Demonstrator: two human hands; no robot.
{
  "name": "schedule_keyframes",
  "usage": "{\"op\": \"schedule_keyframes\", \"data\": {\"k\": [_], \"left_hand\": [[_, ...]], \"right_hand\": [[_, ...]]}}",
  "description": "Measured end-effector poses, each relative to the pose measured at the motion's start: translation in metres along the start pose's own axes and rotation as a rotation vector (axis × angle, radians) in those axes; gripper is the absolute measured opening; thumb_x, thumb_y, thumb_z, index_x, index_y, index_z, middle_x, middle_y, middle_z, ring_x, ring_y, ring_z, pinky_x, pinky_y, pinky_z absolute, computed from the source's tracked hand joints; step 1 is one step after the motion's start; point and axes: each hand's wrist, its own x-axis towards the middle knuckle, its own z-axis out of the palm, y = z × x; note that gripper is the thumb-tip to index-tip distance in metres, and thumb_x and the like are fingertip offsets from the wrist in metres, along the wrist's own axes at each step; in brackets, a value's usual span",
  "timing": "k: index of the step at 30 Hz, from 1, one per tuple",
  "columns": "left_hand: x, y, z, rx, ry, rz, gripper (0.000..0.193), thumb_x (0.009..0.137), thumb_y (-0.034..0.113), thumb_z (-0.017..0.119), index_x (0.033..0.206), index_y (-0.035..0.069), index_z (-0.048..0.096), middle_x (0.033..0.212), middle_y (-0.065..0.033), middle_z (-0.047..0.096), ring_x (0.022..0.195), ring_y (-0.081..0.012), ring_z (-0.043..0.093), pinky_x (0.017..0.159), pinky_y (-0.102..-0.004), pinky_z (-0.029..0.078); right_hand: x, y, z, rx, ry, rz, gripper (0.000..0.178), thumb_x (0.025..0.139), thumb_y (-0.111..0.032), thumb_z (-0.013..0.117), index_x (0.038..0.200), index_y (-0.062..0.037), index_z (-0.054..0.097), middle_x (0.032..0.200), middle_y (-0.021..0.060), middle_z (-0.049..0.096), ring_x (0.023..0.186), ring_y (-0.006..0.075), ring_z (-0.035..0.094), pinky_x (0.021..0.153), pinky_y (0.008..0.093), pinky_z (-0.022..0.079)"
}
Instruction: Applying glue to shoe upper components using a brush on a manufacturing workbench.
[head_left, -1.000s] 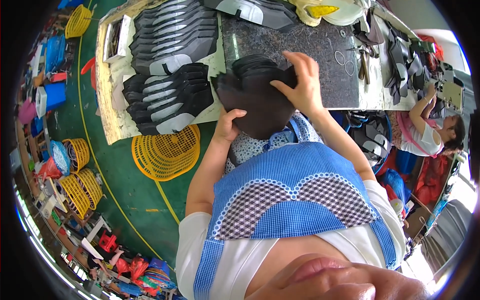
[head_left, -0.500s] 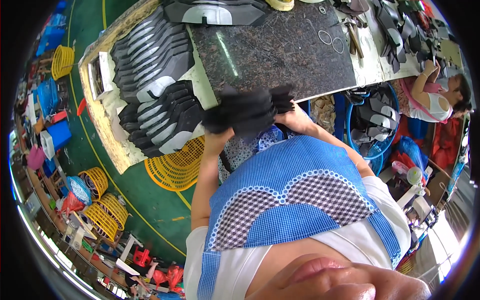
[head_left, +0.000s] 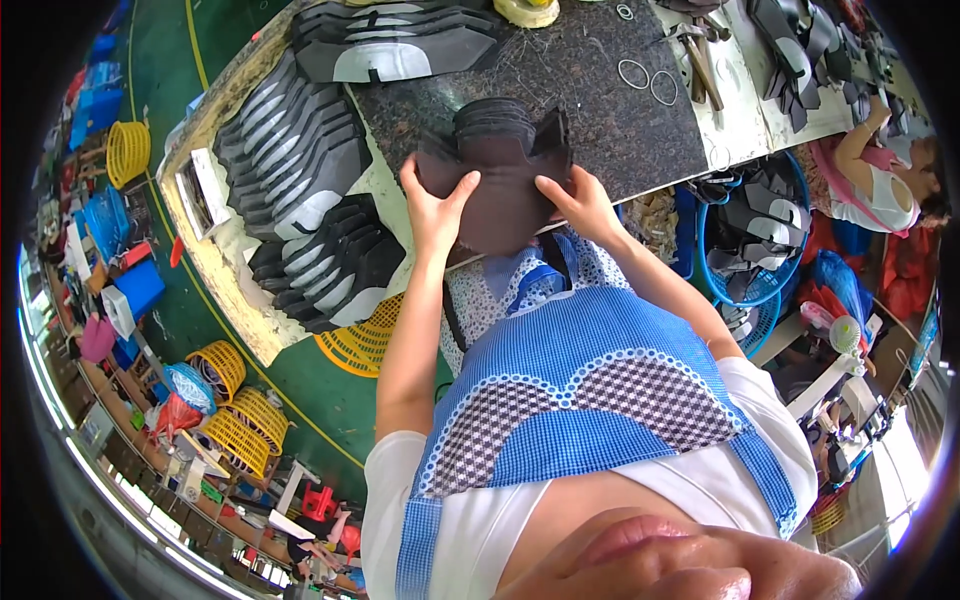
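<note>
Between my two hands is a stack of dark cut-out pieces (head_left: 497, 190), with a rounded lower end and pointed side flaps. It sits at the near edge of the dark speckled slab (head_left: 610, 100). My left hand (head_left: 436, 208) grips the left side, thumb on top. The right hand (head_left: 588, 207) clasps the opposite side, its thumb also on the upper face. My fingers underneath are hidden. To the left, overlapping rows of black and grey cut pieces (head_left: 290, 150) lie on the table, and another stack of black and grey pieces (head_left: 385, 50) rests beyond.
A hammer (head_left: 702, 70) and thin rings (head_left: 633, 73) lie on the right part of the table. Below it stands a blue basket (head_left: 760, 290) of cut pieces. A yellow basket (head_left: 360, 340) is under the left corner. Another person (head_left: 880, 175) works at the right.
The dark stack was blurred and held edge-on; now its broad face is turned up and it is farther over the slab. Both hands have moved forward with it.
</note>
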Motion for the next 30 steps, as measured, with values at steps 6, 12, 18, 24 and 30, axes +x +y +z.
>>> {"op": "schedule_keyframes", "data": {"k": [6,12,18,24,30], "left_hand": [[-0.008,0.015,-0.011,0.857,0.272,0.660,0.074,0.082,0.033,0.074,0.136,-0.002,0.037,0.135,-0.0248,0.040,0.123,-0.0411,0.040,0.103,-0.0492,0.033],[-0.025,-0.050,-0.024,0.445,0.478,0.340,0.043,0.100,0.021,0.046,0.134,-0.004,0.038,0.137,-0.0206,0.040,0.127,-0.0329,0.040,0.108,-0.0420,0.030],[-0.027,-0.065,-0.017,0.398,0.438,0.370,0.044,0.101,0.024,0.037,0.134,-0.005,0.035,0.138,-0.0208,0.037,0.131,-0.0300,0.036,0.112,-0.0403,0.025],[-0.030,-0.073,-0.024,0.502,0.450,0.268,0.055,0.098,0.042,0.039,0.129,-0.003,0.038,0.138,-0.0205,0.034,0.131,-0.0314,0.035,0.111,-0.0416,0.024],[-0.026,-0.060,-0.022,0.375,0.392,0.231,0.060,0.095,0.049,0.039,0.127,-0.002,0.038,0.140,-0.0209,0.030,0.129,-0.0313,0.033,0.111,-0.0434,0.022]], "right_hand": [[-0.004,-0.013,-0.041,-0.250,-0.147,0.092,0.046,0.090,-0.043,0.063,0.082,0.0018,0.060,0.061,0.0065,0.059,0.053,0.0135,0.058,0.052,0.0298,0.047],[-0.061,0.224,-0.168,-0.210,0.094,0.362,0.035,0.093,-0.024,0.054,0.062,-0.0072,0.051,0.051,-0.0001,0.051,0.045,0.0108,0.049,0.039,0.0282,0.034],[-0.034,0.315,-0.165,-1.115,-0.615,-0.154,0.024,0.088,-0.027,0.062,0.083,-0.0028,0.064,0.070,0.0060,0.065,0.059,0.0215,0.062,0.054,0.0402,0.048],[-0.005,0.336,-0.132,-0.913,-0.581,-0.106,0.024,0.088,-0.026,0.061,0.085,-0.0028,0.065,0.073,0.0065,0.065,0.062,0.0208,0.062,0.056,0.0394,0.049],[-0.008,0.302,-0.156,-0.861,-0.451,-0.012,0.023,0.089,-0.025,0.060,0.088,-0.0028,0.065,0.075,0.0069,0.066,0.064,0.0200,0.062,0.059,0.0386,0.049]]}}
